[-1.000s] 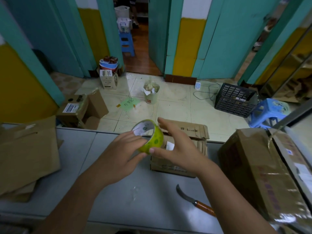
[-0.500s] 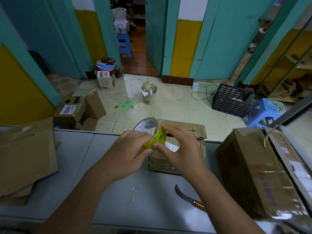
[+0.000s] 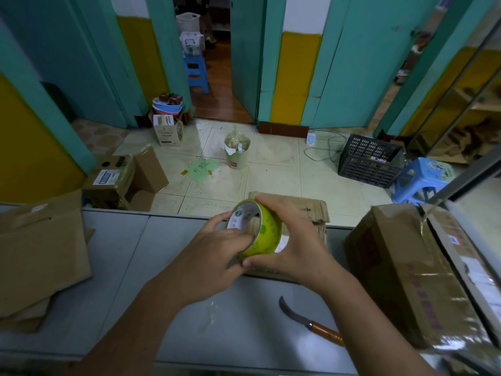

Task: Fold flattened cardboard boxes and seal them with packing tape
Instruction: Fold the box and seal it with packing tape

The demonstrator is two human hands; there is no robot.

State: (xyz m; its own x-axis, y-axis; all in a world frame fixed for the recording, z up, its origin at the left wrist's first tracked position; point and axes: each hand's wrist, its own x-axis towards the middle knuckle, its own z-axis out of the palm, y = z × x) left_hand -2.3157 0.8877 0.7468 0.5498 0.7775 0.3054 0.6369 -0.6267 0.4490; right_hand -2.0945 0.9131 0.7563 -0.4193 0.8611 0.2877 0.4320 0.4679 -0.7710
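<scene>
A yellow-green roll of packing tape point(image 3: 267, 232) is held above the grey table point(image 3: 119, 267) between both hands. My left hand point(image 3: 214, 253) grips its near side, with fingers reaching into the white core. My right hand point(image 3: 292, 240) curls over the top and far side, thumb under the roll's lower edge. Behind and under the hands lies a small stack of flattened cardboard boxes point(image 3: 311, 213) at the table's far edge, partly hidden.
A curved knife with a wooden handle point(image 3: 306, 321) lies on the table near my right forearm. A large taped carton point(image 3: 423, 272) stands at the right. Flattened cardboard point(image 3: 38, 253) is piled at the left. Beyond the table, boxes, a crate and stools sit on the floor.
Both hands carried the tape roll slightly right and down over the flattened stack. My right hand closed further round the roll, and the roll turned a little.
</scene>
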